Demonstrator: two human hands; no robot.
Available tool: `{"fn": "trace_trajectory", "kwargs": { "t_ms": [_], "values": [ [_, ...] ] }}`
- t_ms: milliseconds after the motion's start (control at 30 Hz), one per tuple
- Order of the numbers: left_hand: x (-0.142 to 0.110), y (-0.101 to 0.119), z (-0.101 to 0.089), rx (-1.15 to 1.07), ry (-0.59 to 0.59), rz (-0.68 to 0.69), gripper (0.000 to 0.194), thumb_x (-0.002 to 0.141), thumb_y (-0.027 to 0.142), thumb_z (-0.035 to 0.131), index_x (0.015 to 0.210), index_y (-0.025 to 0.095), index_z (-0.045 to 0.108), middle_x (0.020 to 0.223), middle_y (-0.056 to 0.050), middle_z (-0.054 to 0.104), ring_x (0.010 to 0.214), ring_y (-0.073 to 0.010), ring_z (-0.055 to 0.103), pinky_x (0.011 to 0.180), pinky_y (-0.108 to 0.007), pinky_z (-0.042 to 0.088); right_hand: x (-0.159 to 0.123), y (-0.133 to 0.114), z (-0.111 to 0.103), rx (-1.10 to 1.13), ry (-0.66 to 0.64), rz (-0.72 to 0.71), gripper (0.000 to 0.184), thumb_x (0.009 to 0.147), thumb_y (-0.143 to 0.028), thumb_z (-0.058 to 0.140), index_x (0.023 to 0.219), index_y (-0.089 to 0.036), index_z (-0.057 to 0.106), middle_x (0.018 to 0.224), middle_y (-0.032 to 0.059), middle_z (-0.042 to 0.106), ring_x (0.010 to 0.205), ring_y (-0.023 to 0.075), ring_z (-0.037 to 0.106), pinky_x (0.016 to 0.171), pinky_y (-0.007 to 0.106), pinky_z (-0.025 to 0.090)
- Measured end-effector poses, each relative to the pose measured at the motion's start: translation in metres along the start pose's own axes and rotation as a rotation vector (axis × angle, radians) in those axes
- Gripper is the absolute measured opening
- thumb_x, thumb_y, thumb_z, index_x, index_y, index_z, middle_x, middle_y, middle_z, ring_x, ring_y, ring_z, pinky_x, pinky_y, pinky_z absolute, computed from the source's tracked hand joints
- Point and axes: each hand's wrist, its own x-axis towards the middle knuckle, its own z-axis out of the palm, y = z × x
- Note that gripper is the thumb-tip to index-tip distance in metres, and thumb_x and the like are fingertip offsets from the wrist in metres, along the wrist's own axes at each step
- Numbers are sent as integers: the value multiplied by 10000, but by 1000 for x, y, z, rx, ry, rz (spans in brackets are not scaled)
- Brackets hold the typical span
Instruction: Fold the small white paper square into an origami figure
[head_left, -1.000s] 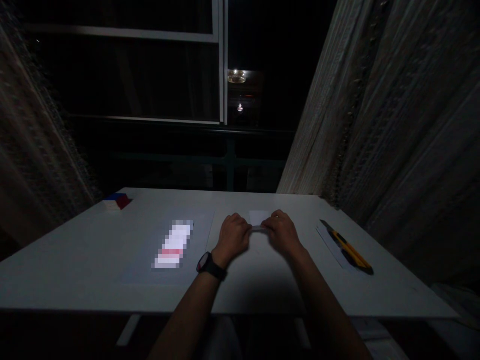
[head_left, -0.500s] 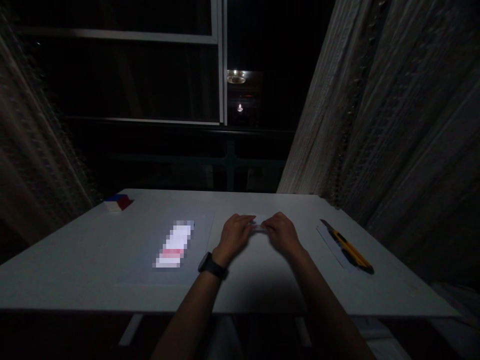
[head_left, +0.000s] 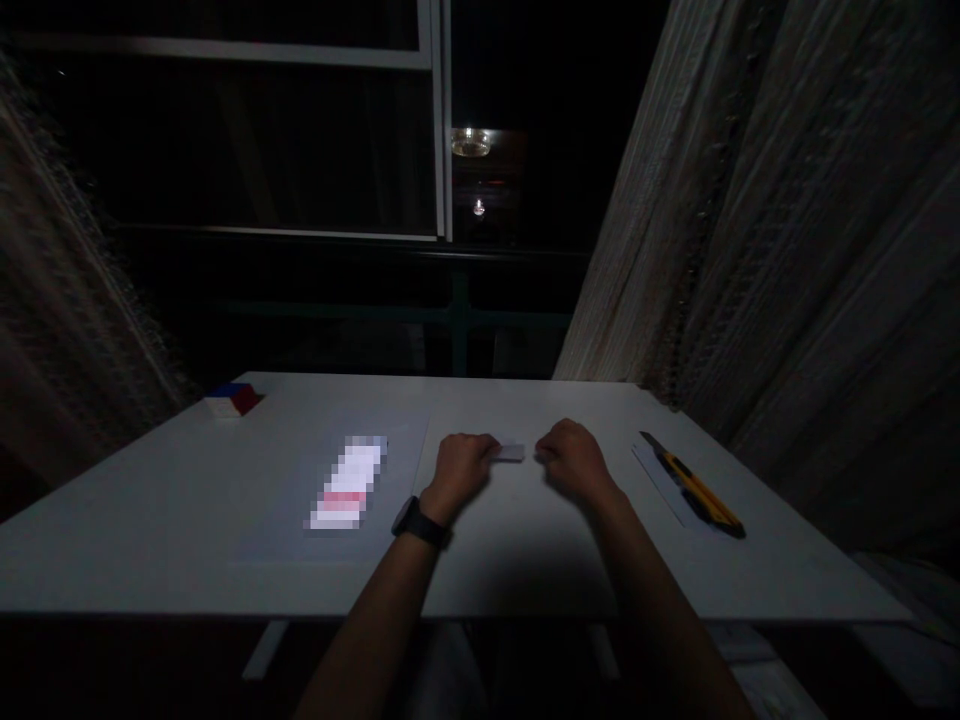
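On a white table (head_left: 150,520) in dim light, my left hand (head_left: 461,467), with a dark watch on its wrist, has its fingers curled and pinches the left end of a small folded white paper (head_left: 510,452) lying flat on the table. My right hand (head_left: 571,460) is curled in a loose fist just right of the paper, its fingertips at or near the paper's right end. Whether it touches the paper I cannot tell.
A yellow-and-black utility knife (head_left: 697,488) lies on a white strip at the right. A blurred white-and-red card (head_left: 346,483) rests on a sheet to the left. A red, white and blue cube (head_left: 232,399) sits at the far left corner. Curtains hang on both sides.
The paper, held up between both hands before, now lies flat on the table. My hands have moved apart, the right one drawing off to the right.
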Motion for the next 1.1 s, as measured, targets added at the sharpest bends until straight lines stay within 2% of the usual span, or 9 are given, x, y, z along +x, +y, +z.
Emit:
{"fn": "trace_trajectory", "kwargs": {
  "t_ms": [200, 300, 333, 400, 533, 633, 800, 967, 1100],
  "values": [
    [5, -7, 3, -86, 14, 14, 270, 836, 312, 461, 917, 216, 700, 839, -72, 705, 794, -190, 628, 705, -259, 386, -1, 6, 5, 218, 132, 185, 164, 725, -189, 564, 808, -215, 703, 810, 51, 686, 790, 192, 597, 740, 320, 443],
    [5, -6, 6, -150, 22, 64, 263, 836, 298, 466, 916, 213, 702, 833, -74, 706, 773, -185, 631, 709, -256, 394, 0, -3, 11, 389, 68, 147, 310, 709, -223, 610, 1016, -245, 651, 1002, 44, 668, 792, 177, 617, 747, 322, 468],
    [4, -5, 7, -171, 24, 77, 254, 830, 283, 474, 915, 213, 703, 844, -74, 705, 777, -184, 631, 717, -257, 396, 0, -6, 13, 422, 58, 117, 280, 709, -232, 616, 985, -241, 664, 1030, 45, 662, 844, 185, 618, 781, 325, 464],
    [3, -3, 7, -214, 25, 87, 237, 816, 253, 492, 915, 217, 704, 873, -72, 704, 797, -185, 630, 736, -259, 400, 1, -12, 15, 447, 43, 81, 164, 752, -249, 574, 856, -229, 700, 952, 44, 688, 866, 196, 627, 805, 330, 457],
    [3, -1, 7, -336, 38, 72, 211, 796, 243, 519, 876, 213, 712, 860, -62, 706, 792, -181, 632, 738, -263, 417, 1, -15, 16, 485, 50, 110, 192, 788, -240, 515, 787, -213, 705, 733, 29, 700, 680, 181, 643, 687, 306, 483],
    [6, -2, 6, -503, 119, -20, 187, 778, 274, 551, 809, 192, 716, 784, -63, 705, 738, -175, 634, 705, -265, 445, 2, -12, 17, 478, 131, 149, 186, 786, -264, 530, 764, -204, 705, 741, 38, 702, 697, 188, 647, 691, 307, 489],
    [14, -5, 6, -978, 282, -365, 253, 744, 346, 601, 805, 108, 665, 764, -98, 674, 656, -179, 641, 557, -261, 501, 2, -14, 22, 460, 359, 158, 175, 797, -276, 538, 843, -224, 699, 900, 45, 702, 858, 200, 643, 828, 356, 484],
    [15, -4, 5, -1425, 58, -508, 307, 706, 354, 658, 849, 84, 627, 784, -102, 650, 612, -152, 628, 570, -290, 550, 1, -26, 28, 490, 402, 4, 157, 787, -253, 566, 848, -216, 706, 915, 55, 701, 855, 192, 650, 829, 352, 506],
    [13, -7, 6, -1494, 122, -591, 400, 601, 131, 735, 976, 115, 597, 786, -71, 652, 618, -133, 621, 578, -248, 547, -1, -30, 30, 532, 405, -20, 152, 781, -250, 577, 850, -214, 708, 889, 57, 704, 840, 191, 654, 820, 344, 515]
  ]
}}
